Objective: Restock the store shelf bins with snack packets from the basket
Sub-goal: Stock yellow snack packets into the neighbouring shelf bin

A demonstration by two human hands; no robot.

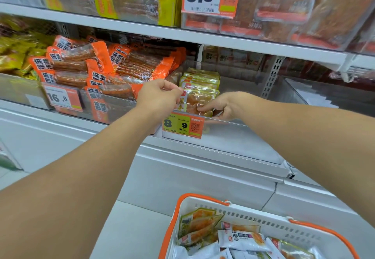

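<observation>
Glossy, crinkled plastic film wraps the yellow snack packets in the clear, smooth plastic bin, the shelf looks like matt white painted metal, and the basket is white matt plastic.

A yellow snack packet is held upright at the front of a clear shelf bin. Its upper left corner is pinched by the left hand, and its lower right edge is touched by the fingers of the right hand. More yellow packets are stacked just behind it. Orange packets fill the neighbouring bin on the left. A white basket with orange handles is seen below, holding further packets.
</observation>
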